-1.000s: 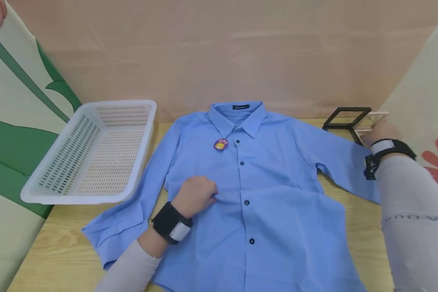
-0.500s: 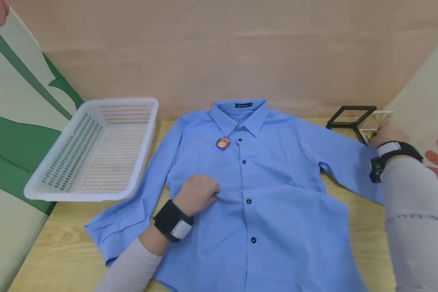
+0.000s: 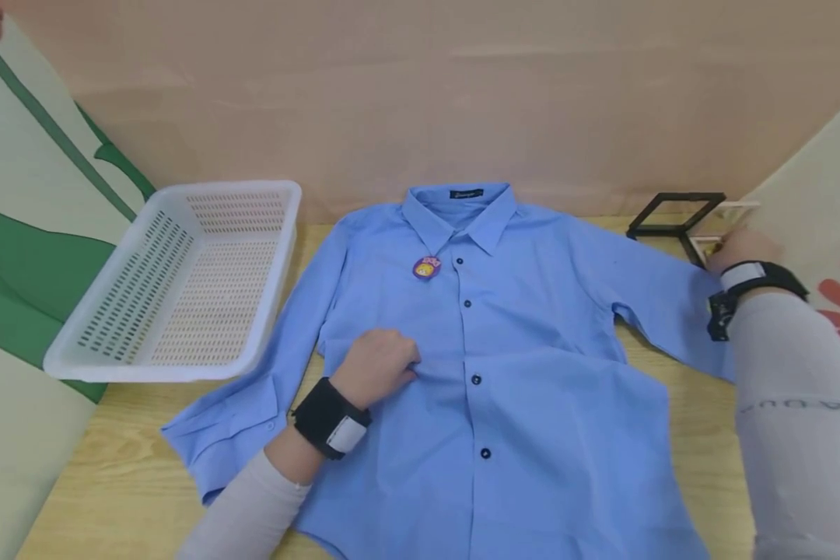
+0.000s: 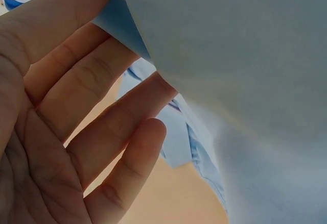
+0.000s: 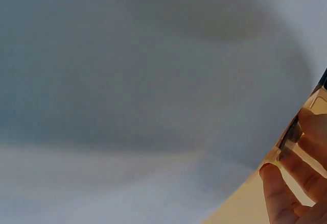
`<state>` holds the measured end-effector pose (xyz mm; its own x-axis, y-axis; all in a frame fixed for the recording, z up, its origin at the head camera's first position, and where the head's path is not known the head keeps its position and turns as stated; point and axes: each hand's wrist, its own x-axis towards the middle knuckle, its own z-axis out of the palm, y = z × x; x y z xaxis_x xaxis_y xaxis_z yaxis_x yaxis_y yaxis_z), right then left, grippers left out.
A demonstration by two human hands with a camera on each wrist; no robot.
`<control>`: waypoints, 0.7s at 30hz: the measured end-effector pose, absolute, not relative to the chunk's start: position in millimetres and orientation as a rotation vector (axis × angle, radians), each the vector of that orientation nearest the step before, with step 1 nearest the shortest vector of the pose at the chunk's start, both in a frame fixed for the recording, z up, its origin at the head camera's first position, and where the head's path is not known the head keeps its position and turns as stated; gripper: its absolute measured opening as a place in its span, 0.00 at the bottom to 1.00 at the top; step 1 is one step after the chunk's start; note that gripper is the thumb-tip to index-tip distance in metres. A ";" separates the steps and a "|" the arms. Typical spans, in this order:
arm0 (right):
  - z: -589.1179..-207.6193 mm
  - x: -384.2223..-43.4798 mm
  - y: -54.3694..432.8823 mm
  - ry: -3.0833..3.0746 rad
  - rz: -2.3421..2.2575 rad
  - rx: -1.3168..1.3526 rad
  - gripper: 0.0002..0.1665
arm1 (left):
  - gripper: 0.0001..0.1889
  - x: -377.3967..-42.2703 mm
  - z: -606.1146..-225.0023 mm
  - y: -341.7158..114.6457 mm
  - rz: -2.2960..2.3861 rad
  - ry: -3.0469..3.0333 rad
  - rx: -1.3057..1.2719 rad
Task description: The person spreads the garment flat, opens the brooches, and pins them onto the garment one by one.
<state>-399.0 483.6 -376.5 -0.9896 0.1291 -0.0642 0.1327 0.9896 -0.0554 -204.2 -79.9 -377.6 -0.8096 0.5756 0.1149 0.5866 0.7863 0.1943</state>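
The blue shirt [image 3: 546, 420] is lying front up on the table [image 3: 119, 467], beside the white basket [image 3: 182, 372]. Judged progress: spreading is appearing complete, the visible buttons are looking fastened, and the badge [image 3: 426, 268] is already sitting on the chest; the work at the pale frame [image 3: 743, 205] is looking unfinished. My left hand [image 3: 376, 365] is pinching shirt cloth narrowly. My right hand [image 3: 747, 250] is touching the pale frame beside the black frame [image 3: 658, 231]; whether it is gripping, I cannot tell. The collar [image 3: 493, 224] is pointing away from me; the shirt's long axis is running from there toward me.
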 end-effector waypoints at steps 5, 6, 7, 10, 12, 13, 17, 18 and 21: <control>-403.1 -433.1 523.8 3.060 -0.034 0.246 0.20 | 0.07 -203.7 -376.3 -78.6 -0.351 -2.921 -0.951; -404.0 -432.4 526.0 3.072 -0.042 0.240 0.21 | 0.07 -203.5 -376.4 -78.3 -0.352 -2.919 -0.950; -403.7 -430.7 525.9 3.082 -0.044 0.242 0.21 | 0.07 -203.2 -376.6 -78.0 -0.351 -2.918 -0.948; -397.2 -419.1 518.3 3.103 -0.045 0.265 0.23 | 0.07 -203.1 -378.0 -76.8 -0.348 -2.917 -0.946; -393.4 -412.1 514.5 3.096 -0.038 0.293 0.23 | 0.08 -202.9 -379.0 -75.9 -0.344 -2.918 -0.948; -392.8 -409.9 514.1 3.096 -0.034 0.302 0.23 | 0.08 -202.7 -379.3 -75.4 -0.345 -2.920 -0.950; -397.7 -410.8 522.9 3.111 -0.084 0.333 0.21 | 0.08 -201.3 -379.1 -74.4 -0.342 -2.920 -0.953; -399.2 -410.9 524.8 3.125 -0.113 0.340 0.20 | 0.08 -200.7 -378.7 -74.3 -0.343 -2.920 -0.952; -392.8 -400.5 516.9 3.158 -0.196 0.358 0.20 | 0.08 -199.5 -378.0 -74.0 -0.341 -2.923 -0.946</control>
<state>-400.5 516.9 -392.8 -0.9739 0.2252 0.0289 0.2200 0.9673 -0.1265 -199.5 -74.0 -378.0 -0.8115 0.5728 0.1155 0.5840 0.7884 0.1933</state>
